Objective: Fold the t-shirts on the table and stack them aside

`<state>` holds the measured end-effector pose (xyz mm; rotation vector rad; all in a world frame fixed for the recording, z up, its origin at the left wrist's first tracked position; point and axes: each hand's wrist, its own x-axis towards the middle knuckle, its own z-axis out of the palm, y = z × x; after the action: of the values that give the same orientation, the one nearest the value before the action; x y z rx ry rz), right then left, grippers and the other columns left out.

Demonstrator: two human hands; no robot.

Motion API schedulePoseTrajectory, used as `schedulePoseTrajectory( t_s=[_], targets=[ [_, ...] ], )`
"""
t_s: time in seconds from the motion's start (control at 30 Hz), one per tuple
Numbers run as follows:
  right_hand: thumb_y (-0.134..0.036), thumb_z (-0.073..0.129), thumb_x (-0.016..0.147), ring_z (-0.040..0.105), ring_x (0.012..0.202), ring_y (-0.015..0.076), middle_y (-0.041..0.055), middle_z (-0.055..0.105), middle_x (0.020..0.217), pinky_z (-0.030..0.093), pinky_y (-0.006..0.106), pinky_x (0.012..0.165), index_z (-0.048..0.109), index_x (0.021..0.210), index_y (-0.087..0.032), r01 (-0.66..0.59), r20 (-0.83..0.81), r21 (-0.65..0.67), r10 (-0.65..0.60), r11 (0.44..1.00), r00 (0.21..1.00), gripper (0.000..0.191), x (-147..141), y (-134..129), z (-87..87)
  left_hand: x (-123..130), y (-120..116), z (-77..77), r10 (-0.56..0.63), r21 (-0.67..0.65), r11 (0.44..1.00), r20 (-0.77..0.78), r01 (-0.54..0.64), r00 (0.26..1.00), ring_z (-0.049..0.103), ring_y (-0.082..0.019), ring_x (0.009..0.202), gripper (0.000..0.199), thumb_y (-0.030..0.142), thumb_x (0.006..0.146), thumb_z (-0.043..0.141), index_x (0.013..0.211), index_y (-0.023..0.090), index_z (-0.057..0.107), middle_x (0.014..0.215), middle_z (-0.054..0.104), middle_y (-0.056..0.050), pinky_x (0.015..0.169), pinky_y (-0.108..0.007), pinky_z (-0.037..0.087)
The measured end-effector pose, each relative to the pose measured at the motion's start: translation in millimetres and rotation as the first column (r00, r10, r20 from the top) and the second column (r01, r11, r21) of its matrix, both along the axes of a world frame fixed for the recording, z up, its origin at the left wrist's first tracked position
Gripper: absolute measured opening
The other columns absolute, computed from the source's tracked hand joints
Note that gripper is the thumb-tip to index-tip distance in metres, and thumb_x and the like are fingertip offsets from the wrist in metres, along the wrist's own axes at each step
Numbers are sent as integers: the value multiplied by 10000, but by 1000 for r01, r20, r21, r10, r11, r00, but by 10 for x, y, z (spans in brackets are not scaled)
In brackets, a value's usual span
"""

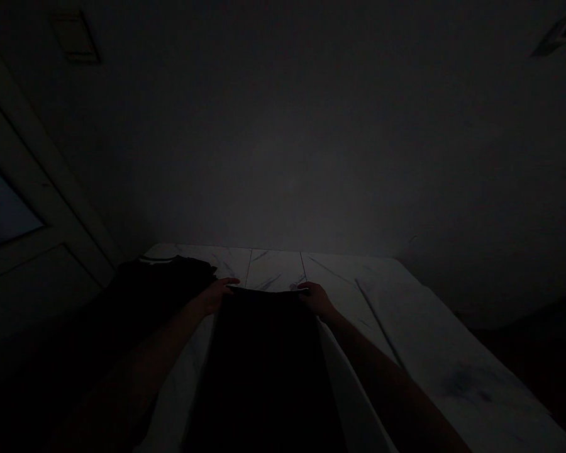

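Observation:
The picture is very dark. A black cloth [268, 365] hangs or lies stretched between my hands, its straight top edge running across the middle. My left hand [218, 294] is closed on its upper left corner. At the upper right corner, my right hand [317, 298] grips the same cloth. Under and beyond it is a white marbled surface [276, 264] with thin dark lines. Something pale shows along the cloth's right side. The lower part of the cloth blends into shadow.
A dark shirt [165, 277] with a pale neck label lies left of my left hand. A door [42, 242] stands at the far left. Behind the surface rises a plain wall [283, 138]. A pale board or panel [434, 340] lies at the right.

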<state>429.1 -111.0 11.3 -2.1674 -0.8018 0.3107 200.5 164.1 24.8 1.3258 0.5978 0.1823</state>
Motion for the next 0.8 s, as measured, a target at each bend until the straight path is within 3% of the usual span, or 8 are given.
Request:
schedulePoseTrajectory(
  t_s=[0.13, 0.23, 0.4, 0.57, 0.63, 0.67, 0.73, 0.8],
  targets=[
    [-156, 671, 775, 720, 940, 208, 67, 768, 1035, 531, 305, 856, 731, 1062, -183, 6, 54, -24, -5, 1000, 999, 295, -24, -11, 2, 26, 6, -47, 11, 140, 990, 5, -12, 1000, 731, -223, 771, 511, 115, 627, 656, 1135, 165, 634, 901, 753, -69, 736, -370, 578],
    [-155, 686, 775, 725, 924, 207, 66, 771, 1011, 536, 303, 852, 712, 1114, -179, 21, 93, -39, -17, 999, 995, 341, -51, -29, 13, 70, -11, -116, 61, 337, 940, 6, -60, 998, 733, -233, 858, 414, 104, 640, 639, 1048, 175, 652, 947, 763, -67, 800, -379, 584],
    [-143, 664, 794, 719, 979, 211, 66, 766, 1048, 531, 308, 901, 695, 1142, -186, 41, 163, -38, -34, 998, 986, 352, -101, -45, 23, 138, -45, -196, 128, 671, 728, 67, -139, 990, 689, -237, 1044, 324, 83, 684, 615, 980, 199, 675, 1016, 751, -46, 1048, -444, 497],
    [-134, 577, 837, 673, 1118, 251, 118, 714, 1218, 511, 380, 1001, 648, 1259, -166, 85, 245, -16, -78, 996, 966, 429, -203, -92, 12, 52, -197, -209, 197, 824, 509, 172, -250, 965, 575, -251, 1276, 373, 68, 828, 460, 1118, 188, 661, 1287, 655, -103, 1162, -489, 402],
    [-122, 508, 872, 614, 1226, 262, 132, 662, 1323, 466, 420, 1075, 626, 1313, -171, 45, 354, -13, -37, 999, 935, 459, -318, -113, 2, -34, -383, -251, 127, 902, 371, 187, -221, 974, 488, -238, 1376, 441, 52, 859, 402, 1197, 196, 646, 1396, 597, -99, 1194, -480, 369],
    [-123, 473, 896, 590, 1262, 258, 128, 647, 1353, 445, 431, 1103, 623, 1328, -181, -18, 417, -32, 29, 999, 908, 460, -392, -119, -3, -80, -503, -284, 48, 948, 271, 158, -165, 986, 460, -233, 1402, 462, 56, 877, 389, 1240, 204, 635, 1436, 574, -94, 1201, -480, 359],
    [-154, 431, 949, 548, 1322, 251, 117, 630, 1393, 406, 440, 1142, 623, 1349, -195, -195, 514, -123, 230, 973, 826, 446, -556, -115, -16, -162, -755, -358, -111, 1000, 31, 3, 0, 994, 416, -249, 1441, 463, 122, 928, 404, 1342, 212, 591, 1503, 527, -98, 1209, -511, 327],
    [-247, 447, 988, 458, 1413, 266, 121, 570, 1470, 346, 471, 1184, 587, 1403, -189, -327, 534, -243, 408, 913, 741, 442, -697, -99, -36, -212, -949, -417, -157, 977, -125, -193, 174, 969, 345, -294, 1486, 477, 260, 977, 443, 1446, 217, 513, 1569, 456, -115, 1216, -572, 265]
  ],
)
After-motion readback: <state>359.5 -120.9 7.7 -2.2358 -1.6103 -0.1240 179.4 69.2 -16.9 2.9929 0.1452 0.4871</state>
